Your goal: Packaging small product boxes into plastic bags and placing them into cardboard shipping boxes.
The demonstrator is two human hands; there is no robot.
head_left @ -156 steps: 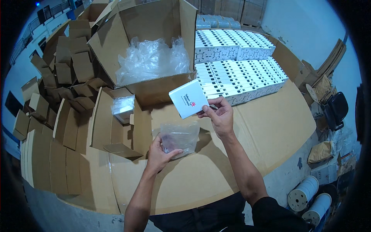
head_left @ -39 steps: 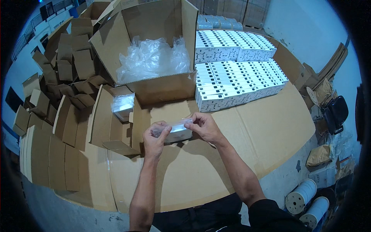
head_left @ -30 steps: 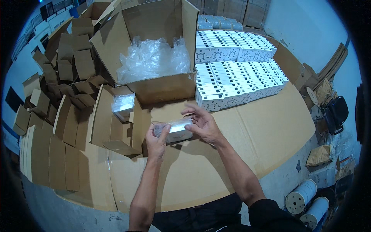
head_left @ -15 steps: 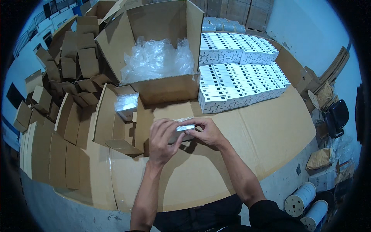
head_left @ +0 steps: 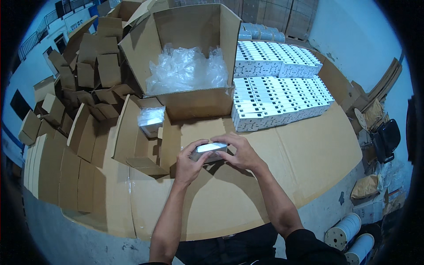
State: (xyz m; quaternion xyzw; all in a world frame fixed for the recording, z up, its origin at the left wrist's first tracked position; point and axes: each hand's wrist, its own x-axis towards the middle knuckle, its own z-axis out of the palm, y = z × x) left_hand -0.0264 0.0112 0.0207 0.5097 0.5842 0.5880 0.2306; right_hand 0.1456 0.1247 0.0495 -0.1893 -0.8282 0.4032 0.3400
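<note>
A small white box (head_left: 210, 147) with a glossy, light-catching top is held between my two hands, over the middle of the cardboard-covered table. My left hand (head_left: 189, 162) grips its left end, thumb against the near side. At the other end, my right hand (head_left: 242, 152) closes on it with thumb in front and fingers behind. Just left of my hands stands an open brown carton (head_left: 146, 165), with several plastic-wrapped items (head_left: 151, 119) at its far end. My fingers cover both ends of the box.
Behind my hands, a large open carton (head_left: 194, 104) holds crumpled clear plastic bags (head_left: 187, 70). Stacked white boxes (head_left: 282, 101) fill the far right of the table (head_left: 300, 159). Empty brown cartons (head_left: 88, 70) pile up at left. Cable reels (head_left: 343, 230) sit on the floor at right.
My fingers have shifted to the ends of the box, and its bright top now shows more fully. The view has shifted slightly, so the surroundings appear a little lower and further right.
</note>
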